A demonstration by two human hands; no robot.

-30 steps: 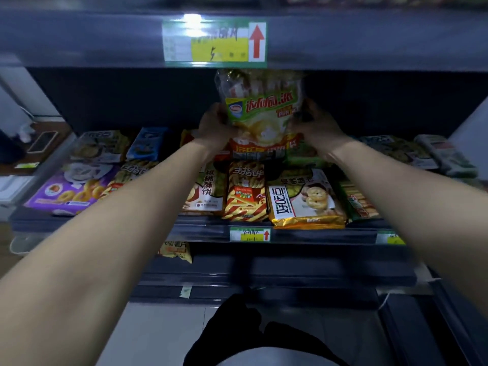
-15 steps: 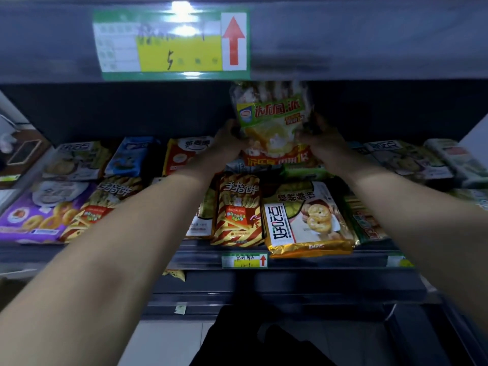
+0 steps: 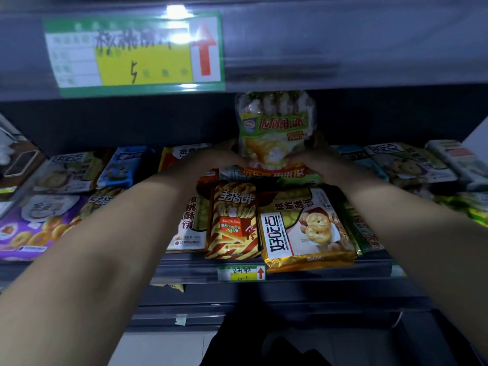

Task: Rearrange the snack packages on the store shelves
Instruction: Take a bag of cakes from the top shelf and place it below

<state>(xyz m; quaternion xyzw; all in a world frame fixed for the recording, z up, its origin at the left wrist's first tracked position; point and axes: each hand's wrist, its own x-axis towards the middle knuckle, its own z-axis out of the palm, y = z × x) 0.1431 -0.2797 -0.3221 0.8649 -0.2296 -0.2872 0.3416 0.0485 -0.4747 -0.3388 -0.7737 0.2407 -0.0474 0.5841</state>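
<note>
A green-and-yellow snack bag (image 3: 274,130) stands upright deep in the middle shelf, its top just under the shelf above. My left hand (image 3: 227,157) grips its lower left edge and my right hand (image 3: 313,158) grips its lower right edge. Below the bag lies a red-banded package (image 3: 272,172). In front lie a red-striped finger-biscuit bag (image 3: 232,220) and a gold cookie bag (image 3: 306,228).
Several flat snack packs cover the shelf left and right, among them a purple ring-biscuit bag (image 3: 26,228) and a blue pack (image 3: 124,167). The upper shelf edge with a green-yellow price tag (image 3: 134,52) hangs close overhead. The shelf's front rail (image 3: 330,270) carries a small tag.
The view has closed in on the shelf. Both hands have carried the green-and-yellow bag lower and farther back, down toward the packages beneath it.
</note>
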